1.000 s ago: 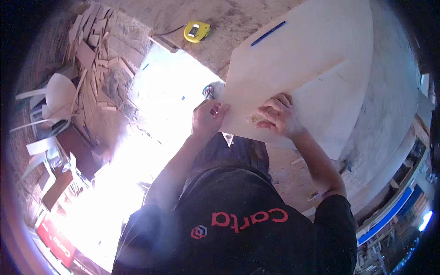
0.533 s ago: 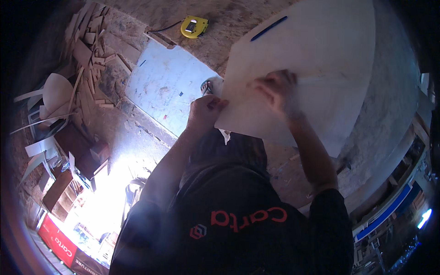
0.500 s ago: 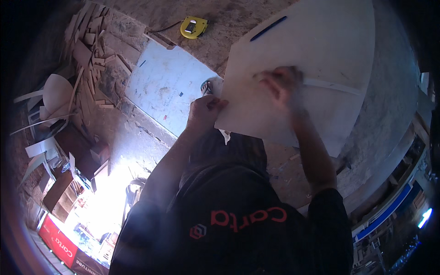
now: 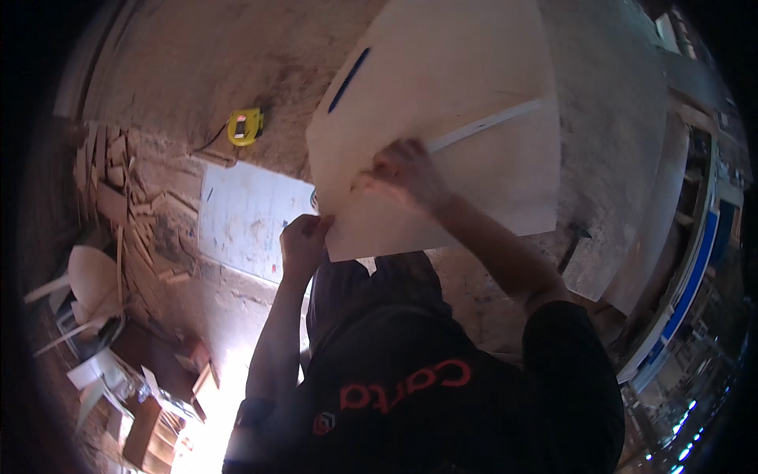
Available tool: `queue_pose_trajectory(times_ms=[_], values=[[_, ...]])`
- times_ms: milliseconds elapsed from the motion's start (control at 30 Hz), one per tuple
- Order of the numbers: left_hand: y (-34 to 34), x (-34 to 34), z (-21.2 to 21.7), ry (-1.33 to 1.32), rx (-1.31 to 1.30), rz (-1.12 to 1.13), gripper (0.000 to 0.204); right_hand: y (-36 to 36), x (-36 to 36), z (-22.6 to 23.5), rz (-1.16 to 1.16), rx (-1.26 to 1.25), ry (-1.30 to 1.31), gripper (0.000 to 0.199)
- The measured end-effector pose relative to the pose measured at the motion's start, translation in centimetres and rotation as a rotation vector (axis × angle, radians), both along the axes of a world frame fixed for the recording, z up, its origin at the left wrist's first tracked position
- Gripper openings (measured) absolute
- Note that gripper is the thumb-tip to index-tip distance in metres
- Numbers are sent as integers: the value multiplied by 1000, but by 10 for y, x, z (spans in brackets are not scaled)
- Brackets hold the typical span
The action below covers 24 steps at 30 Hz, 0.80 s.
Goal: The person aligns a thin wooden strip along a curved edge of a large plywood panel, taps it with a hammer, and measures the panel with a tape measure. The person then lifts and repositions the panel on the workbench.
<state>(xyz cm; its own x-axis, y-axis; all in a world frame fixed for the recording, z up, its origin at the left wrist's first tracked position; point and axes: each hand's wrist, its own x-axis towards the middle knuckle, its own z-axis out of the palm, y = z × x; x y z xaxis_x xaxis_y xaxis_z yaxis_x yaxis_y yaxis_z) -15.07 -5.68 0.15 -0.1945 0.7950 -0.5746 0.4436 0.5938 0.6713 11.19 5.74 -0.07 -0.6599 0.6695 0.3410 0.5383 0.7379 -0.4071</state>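
Observation:
A large pale sheet lies in front of me, its left near corner pinched between the thumb and fingers of my left hand. Over the sheet's left middle, my right hand is bent at the fingers and smeared by motion. Whether it holds anything I cannot make out. From beneath or beside that hand, a narrow white strip runs across the sheet toward its right edge. On the sheet's far left part rests a dark blue pen.
A yellow tape measure lies on the brown work surface beyond the sheet. Left of my left hand is a pale blue-white board. Wood offcuts are heaped at the left. At the right runs a blue-edged board.
The view has turned, so the sheet, pen and tape measure appear further left. My right hand has shifted over the sheet, still blurred. My left hand keeps its hold on the corner.

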Motion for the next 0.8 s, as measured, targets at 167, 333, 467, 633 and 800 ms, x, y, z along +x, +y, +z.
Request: queue_pose_trajectory(times_ms=[167,333,467,633,800], values=[[9,-1,19,301,372,-41,27,-21,53,28,-300,-104,-13,49],[34,26,43,421,729,-249,27,25,162,39,-634,-6,-205,50],[53,76,46,501,753,-543,50,55,186,28,-398,20,-264,40],[59,109,36,550,543,-713,52,69,184,20,-321,-80,-217,22],[70,104,24,727,526,-657,27,83,172,20,-343,-63,-281,16]])
